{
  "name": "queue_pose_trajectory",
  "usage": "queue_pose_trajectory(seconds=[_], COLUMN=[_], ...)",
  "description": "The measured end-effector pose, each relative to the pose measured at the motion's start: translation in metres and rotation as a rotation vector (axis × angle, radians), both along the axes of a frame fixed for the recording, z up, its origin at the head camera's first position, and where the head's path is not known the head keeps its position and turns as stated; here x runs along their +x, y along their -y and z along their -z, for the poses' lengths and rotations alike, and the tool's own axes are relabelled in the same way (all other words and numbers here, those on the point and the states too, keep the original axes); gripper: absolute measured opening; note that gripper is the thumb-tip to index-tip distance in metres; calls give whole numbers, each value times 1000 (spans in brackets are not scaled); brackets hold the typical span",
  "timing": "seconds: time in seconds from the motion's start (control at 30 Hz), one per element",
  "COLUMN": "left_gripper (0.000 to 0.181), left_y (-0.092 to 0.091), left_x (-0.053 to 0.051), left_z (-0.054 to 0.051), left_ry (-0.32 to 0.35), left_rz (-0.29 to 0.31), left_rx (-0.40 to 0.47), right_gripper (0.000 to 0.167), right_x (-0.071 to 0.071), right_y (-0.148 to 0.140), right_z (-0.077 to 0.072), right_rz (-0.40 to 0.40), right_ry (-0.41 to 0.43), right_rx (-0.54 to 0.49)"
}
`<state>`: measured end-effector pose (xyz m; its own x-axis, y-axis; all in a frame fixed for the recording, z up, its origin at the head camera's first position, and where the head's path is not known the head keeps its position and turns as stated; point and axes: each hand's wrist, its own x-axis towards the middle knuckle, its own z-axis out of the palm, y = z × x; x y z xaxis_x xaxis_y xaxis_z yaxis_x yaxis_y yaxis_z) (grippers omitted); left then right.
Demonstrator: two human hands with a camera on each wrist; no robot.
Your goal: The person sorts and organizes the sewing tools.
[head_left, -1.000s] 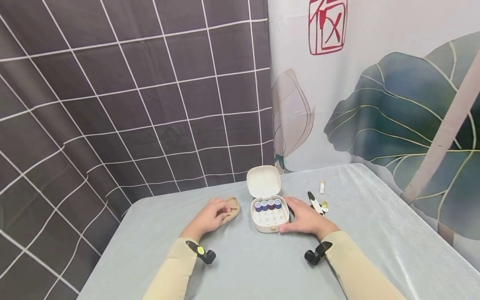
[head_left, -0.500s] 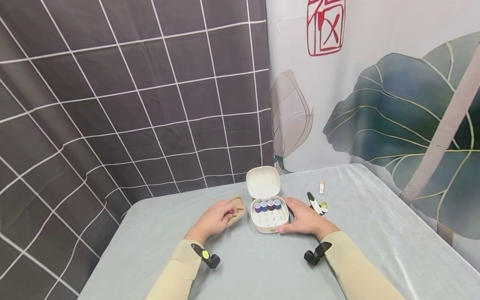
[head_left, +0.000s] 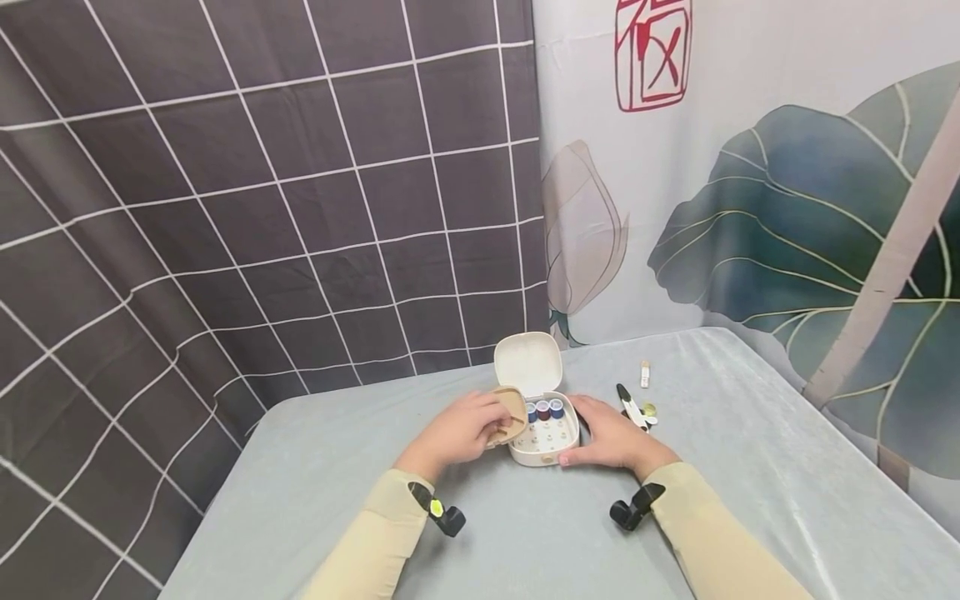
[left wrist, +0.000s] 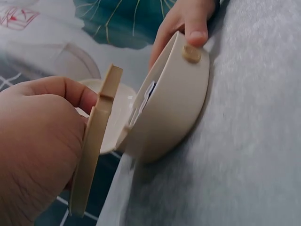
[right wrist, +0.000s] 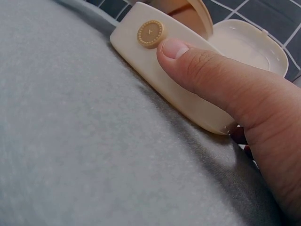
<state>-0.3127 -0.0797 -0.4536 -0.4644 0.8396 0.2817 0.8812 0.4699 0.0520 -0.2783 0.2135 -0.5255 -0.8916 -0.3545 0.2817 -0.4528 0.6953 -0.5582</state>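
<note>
A cream sewing box (head_left: 534, 458) stands on the table with its hinged lid (head_left: 528, 363) raised at the back. Inside, a row of thread spools (head_left: 543, 410) runs along the rear, above small pegs. My left hand (head_left: 461, 429) pinches a thin tan tray insert (head_left: 516, 400), tilted over the box's left part and hiding the leftmost spool. In the left wrist view the tray insert (left wrist: 91, 150) appears edge-on, apart from the box wall. My right hand (head_left: 611, 437) grips the box's right side, its thumb on the front beside the round tan button (right wrist: 151, 33).
Right of the box lie a black and white slender tool (head_left: 632, 407), a small yellow-green round item (head_left: 648, 409) and a small white piece with a gold end (head_left: 645, 373). A grey cloth covers the table (head_left: 525, 533); curtains hang behind.
My left hand has carried the tan tray insert rightward, from beside the box to over its left part. The right hand and the box have stayed in place.
</note>
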Motion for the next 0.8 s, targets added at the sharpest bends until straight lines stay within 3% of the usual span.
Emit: queue_pose_trajectory(seconds=[0.23, 0.6, 0.8], left_gripper=[18, 14, 15], left_y=[-22, -44, -54], left_x=[0, 1, 4], left_z=[0, 4, 3], left_ry=[-52, -73, -47], left_rz=[6, 11, -15], left_rx=[-100, -125, -136], right_gripper=[108, 105, 103], right_x=[-2, -2, -2], right_y=[-1, 0, -1], right_z=[3, 1, 2], right_rz=[-2, -27, -25], right_ry=[-8, -34, -43], right_rx=[1, -22, -26])
